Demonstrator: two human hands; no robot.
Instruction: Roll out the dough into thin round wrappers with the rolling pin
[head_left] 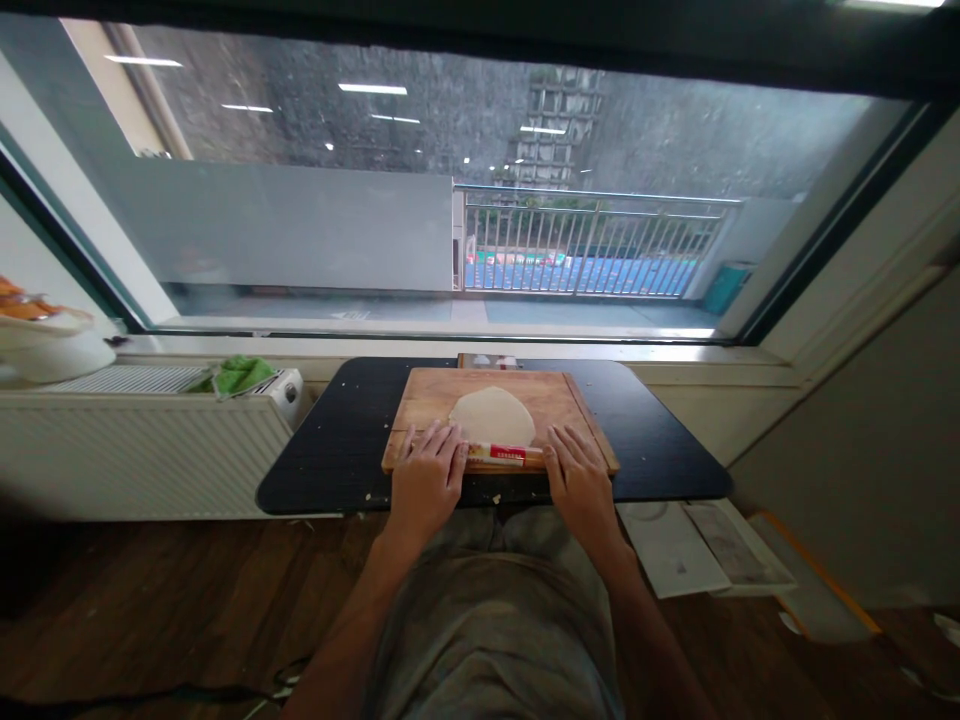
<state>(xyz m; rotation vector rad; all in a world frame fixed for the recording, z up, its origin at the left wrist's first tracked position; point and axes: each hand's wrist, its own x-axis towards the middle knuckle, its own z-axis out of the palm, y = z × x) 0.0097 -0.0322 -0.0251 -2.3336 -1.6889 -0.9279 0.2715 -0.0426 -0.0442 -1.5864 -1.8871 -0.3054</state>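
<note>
Dough (493,415) lies as one flat, pale, roundish sheet on the wooden board, near its middle; its lower edge is hard to make out next to the rolling pin. Largest is the window (300,230), whose glass shows reflected lights over the outside view. Below it, at left, stands the radiator (142,460), and in the middle the dark worktop (660,440). On this worktop is the wooden board (559,395); its front corners are partly covered by the hands. At the left picture edge, a white container (52,345) is cut off. The left hand (427,468) and right hand (581,472) lie palm down over the two ends of the rolling pin (506,455), fingers stretched, and hide these ends. Behind the board, a small object (487,362) is too unclear to name.
</note>
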